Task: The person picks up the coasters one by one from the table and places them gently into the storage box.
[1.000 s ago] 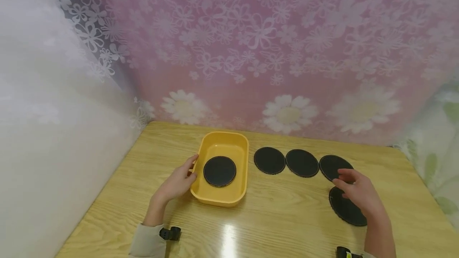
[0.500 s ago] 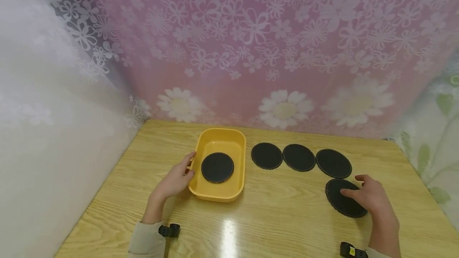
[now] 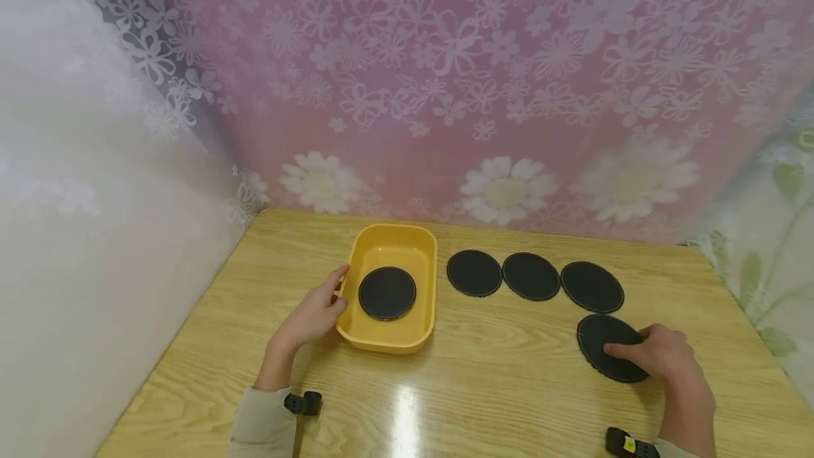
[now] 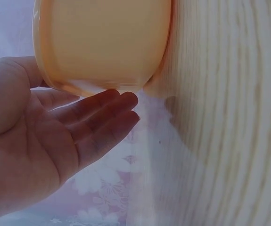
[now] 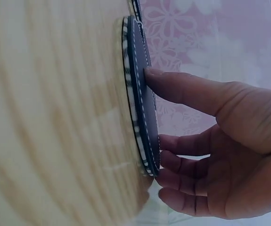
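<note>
My left hand (image 3: 316,311) holds the left rim of a yellow plastic tray (image 3: 431,302); in the left wrist view its fingers (image 4: 102,117) lie along the outer wall and the thumb tip is hidden behind the tray. Inside the tray lies a black round coaster (image 3: 387,293). My right hand (image 3: 670,359) is at another black coaster (image 3: 604,345) on the table's right side. Its thumb presses on the coaster's top while the curled fingers touch the outer edge, as the right wrist view shows with the stitched rim (image 5: 142,108).
Three more black coasters stand in a row to the tray's right: the left one (image 3: 474,273), the middle one (image 3: 531,276) and the right one (image 3: 592,287), close to the gripped coaster. The wooden table (image 3: 496,387) meets a flowered pink curtain (image 3: 407,126) at the back.
My right hand has moved down and slightly right, from above the coasters onto the nearest one, its thumb and fingers closing at the edge. The left hand stays at the tray.
</note>
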The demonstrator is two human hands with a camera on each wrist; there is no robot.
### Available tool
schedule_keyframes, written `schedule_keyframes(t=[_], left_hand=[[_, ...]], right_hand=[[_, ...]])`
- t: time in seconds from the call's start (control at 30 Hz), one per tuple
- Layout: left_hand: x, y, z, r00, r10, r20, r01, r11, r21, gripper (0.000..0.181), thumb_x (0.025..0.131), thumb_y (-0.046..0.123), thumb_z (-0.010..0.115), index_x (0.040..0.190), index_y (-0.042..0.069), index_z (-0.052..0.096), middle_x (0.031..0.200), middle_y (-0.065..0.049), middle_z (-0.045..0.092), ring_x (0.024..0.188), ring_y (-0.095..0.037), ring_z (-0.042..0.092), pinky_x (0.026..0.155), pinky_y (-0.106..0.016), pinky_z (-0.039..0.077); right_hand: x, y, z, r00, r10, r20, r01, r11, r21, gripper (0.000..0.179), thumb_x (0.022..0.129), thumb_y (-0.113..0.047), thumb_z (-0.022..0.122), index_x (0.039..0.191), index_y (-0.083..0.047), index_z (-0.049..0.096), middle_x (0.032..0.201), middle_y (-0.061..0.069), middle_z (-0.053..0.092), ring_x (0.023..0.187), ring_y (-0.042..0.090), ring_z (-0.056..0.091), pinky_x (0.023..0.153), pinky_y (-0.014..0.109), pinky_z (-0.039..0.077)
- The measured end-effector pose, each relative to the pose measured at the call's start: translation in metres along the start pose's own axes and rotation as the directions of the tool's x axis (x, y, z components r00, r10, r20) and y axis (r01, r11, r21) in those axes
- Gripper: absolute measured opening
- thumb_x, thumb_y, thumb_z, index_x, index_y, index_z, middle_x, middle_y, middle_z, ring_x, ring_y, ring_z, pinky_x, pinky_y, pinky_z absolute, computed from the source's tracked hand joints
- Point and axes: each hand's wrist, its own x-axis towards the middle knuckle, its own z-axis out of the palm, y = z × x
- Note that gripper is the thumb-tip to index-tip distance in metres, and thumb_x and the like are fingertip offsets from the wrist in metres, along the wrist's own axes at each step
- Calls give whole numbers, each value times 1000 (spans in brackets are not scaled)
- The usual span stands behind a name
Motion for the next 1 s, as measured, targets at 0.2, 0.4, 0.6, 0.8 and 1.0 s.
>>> schedule_keyframes(t=[0.2,0.4,0.6,0.8,1.0], left_hand=[[2,1,-1,1000,5,19,-5,1000,-9,61,102,8,46,158,5,23,152,-27,38,128,-44,50,96,-51,48],[2,0,-1,1000,-10,19,10,1000,-21,61,102,8,47,158,6,23,147,-29,43,124,-42,54,89,-44,52],[2,-1,0,999,-14,35,15,1000,-27,61,102,9,47,158,6,23,144,-29,45,123,-41,55,90,-45,52],[3,-3,-3,999,-13,34,13,1000,-12,61,102,9,48,158,6,23,147,-29,42,124,-42,54,92,-47,51],[3,-2,-2,999,-12,31,12,1000,-5,61,102,9,48,158,6,23,143,-30,46,122,-42,55,91,-46,52]], right_hand=[[0,5,2,1000,12,23,-15,992,126,70,80,-49,78,98,17,64,87,26,62,79,38,60,69,42,50],[5,11,2,999,19,47,-31,964,264,88,82,-47,78,119,25,44,110,37,53,98,49,56,80,49,51],[3,22,5,1000,-14,27,1,915,403,90,92,-33,70,142,21,18,128,45,38,104,44,58,84,47,51],[-7,36,9,995,-101,5,71,731,679,28,97,-9,63,125,-12,61,105,5,61,80,7,66,70,32,56],[-12,39,9,987,-162,-4,107,631,768,36,95,-4,63,112,-34,73,97,-18,65,82,7,67,68,29,56]])
